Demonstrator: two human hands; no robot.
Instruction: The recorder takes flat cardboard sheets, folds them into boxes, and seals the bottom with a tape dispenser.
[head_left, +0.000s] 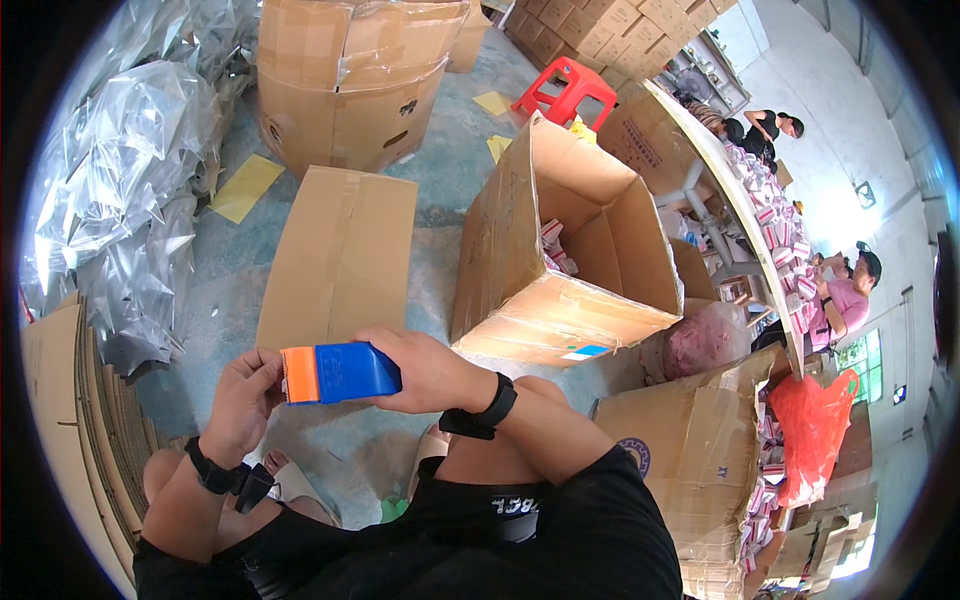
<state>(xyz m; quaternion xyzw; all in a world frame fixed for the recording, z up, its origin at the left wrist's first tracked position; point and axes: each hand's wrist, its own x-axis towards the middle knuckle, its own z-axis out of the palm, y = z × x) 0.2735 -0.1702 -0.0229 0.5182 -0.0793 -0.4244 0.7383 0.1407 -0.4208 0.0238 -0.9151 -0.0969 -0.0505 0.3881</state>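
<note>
A blue tape dispenser (350, 372) with an orange front end is held level above the floor, in front of my knees. My right hand (425, 372) wraps around its blue rear end. At the orange end, my left hand (245, 395) has thumb and fingers pinched together against the edge; whether a strip of tape is between them is too small to tell. Just beyond both hands lies a brown cardboard carton (340, 255) with its flat face up and a seam down the middle.
An open carton (500, 240) holding a few small packets stands right of the flat-faced one. A tall carton (350, 90) and silvery plastic wrap (140, 180) are behind. Flattened cardboard (65, 400) leans at left. A red stool (565, 92), packet-covered table (735, 190) and people are farther right.
</note>
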